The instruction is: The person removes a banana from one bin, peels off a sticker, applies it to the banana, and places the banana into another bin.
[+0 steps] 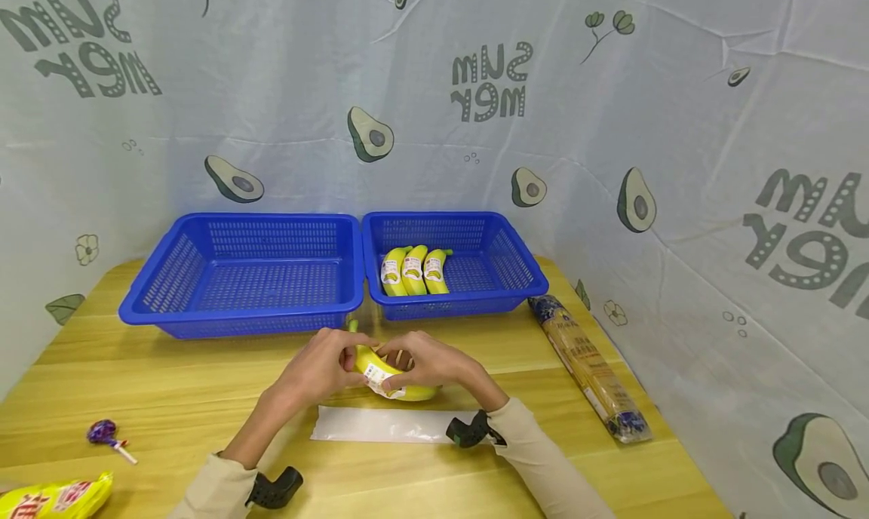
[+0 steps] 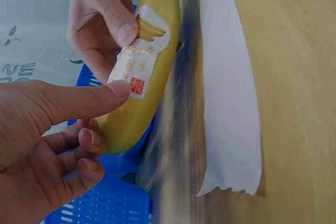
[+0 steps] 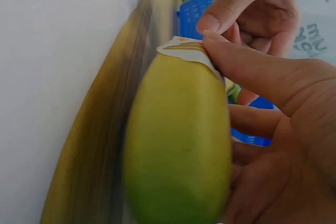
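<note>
Both hands hold one yellow banana (image 1: 417, 392) just above the table, in front of the baskets. A white label (image 2: 140, 56) with a banana picture and a red square lies along its side. My left hand (image 1: 324, 362) grips the stem-side half, its thumb on the label's end in the left wrist view. Around the middle, my right hand (image 1: 429, 359) pinches the banana with its thumb on the label's picture end. In the right wrist view the greenish tip (image 3: 178, 182) points toward the camera. Below the hands, a white strip (image 1: 387, 425) lies on the table.
Behind stand a blue basket (image 1: 247, 327) at left and a smaller blue basket (image 1: 462, 305) holding several labelled bananas (image 1: 413, 271). A long wrapped packet (image 1: 591, 368) lies at right. A purple lollipop (image 1: 103, 432) and a yellow packet (image 1: 61, 499) lie at left.
</note>
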`<state>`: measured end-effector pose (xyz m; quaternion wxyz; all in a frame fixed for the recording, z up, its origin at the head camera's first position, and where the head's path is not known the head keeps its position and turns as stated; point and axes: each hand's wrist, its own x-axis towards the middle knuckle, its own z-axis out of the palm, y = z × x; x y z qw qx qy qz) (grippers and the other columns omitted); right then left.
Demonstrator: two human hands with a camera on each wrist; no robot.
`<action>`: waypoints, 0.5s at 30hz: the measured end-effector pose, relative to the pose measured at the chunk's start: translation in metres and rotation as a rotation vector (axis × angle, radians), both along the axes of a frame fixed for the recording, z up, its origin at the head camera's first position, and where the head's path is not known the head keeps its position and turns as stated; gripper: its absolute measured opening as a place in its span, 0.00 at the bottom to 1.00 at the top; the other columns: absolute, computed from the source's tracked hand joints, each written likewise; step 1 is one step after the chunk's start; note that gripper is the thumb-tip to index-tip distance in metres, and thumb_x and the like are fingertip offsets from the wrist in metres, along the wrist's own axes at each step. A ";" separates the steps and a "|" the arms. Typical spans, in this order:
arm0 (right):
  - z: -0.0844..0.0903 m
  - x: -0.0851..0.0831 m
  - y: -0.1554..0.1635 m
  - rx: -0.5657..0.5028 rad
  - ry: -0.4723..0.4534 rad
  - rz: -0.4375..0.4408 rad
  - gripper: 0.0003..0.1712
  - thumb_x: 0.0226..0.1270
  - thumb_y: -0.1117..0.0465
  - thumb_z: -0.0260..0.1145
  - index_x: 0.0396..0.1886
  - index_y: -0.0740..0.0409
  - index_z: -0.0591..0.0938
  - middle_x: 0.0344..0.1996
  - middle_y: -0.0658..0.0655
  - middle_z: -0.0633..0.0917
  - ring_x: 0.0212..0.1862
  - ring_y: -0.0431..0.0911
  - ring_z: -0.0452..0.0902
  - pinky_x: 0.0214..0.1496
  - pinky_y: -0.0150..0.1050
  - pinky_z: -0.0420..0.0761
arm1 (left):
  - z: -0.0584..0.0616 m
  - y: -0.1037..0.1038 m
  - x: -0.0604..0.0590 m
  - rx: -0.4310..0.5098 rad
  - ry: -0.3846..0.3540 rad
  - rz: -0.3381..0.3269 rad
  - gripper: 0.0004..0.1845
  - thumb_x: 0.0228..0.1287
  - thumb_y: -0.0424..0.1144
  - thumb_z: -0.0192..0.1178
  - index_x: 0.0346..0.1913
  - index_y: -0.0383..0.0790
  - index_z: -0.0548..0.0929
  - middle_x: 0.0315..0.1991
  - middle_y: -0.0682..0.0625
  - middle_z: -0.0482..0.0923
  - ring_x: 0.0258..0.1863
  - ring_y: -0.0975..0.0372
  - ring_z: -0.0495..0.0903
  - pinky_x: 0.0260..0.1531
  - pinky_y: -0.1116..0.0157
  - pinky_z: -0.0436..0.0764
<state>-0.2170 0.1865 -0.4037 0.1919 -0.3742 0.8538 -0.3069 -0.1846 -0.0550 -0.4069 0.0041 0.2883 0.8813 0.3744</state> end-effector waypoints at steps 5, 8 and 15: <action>0.004 0.000 0.005 0.015 -0.029 0.037 0.25 0.68 0.59 0.81 0.59 0.66 0.86 0.42 0.55 0.91 0.38 0.36 0.86 0.45 0.29 0.87 | 0.006 -0.005 0.000 0.129 0.018 -0.013 0.24 0.54 0.26 0.82 0.56 0.33 0.90 0.26 0.54 0.79 0.27 0.66 0.77 0.29 0.68 0.82; 0.010 0.000 0.011 0.019 -0.034 0.051 0.25 0.65 0.60 0.82 0.57 0.66 0.86 0.42 0.54 0.90 0.37 0.36 0.85 0.43 0.30 0.88 | 0.012 -0.007 -0.001 0.260 0.026 0.086 0.19 0.58 0.25 0.80 0.53 0.32 0.90 0.34 0.46 0.85 0.35 0.58 0.84 0.38 0.62 0.89; 0.024 0.002 0.026 0.042 -0.059 0.076 0.28 0.62 0.62 0.84 0.59 0.66 0.83 0.44 0.54 0.89 0.40 0.35 0.85 0.44 0.31 0.87 | 0.019 -0.004 -0.002 0.407 -0.145 0.337 0.11 0.75 0.34 0.69 0.54 0.31 0.90 0.47 0.39 0.91 0.46 0.48 0.91 0.46 0.62 0.91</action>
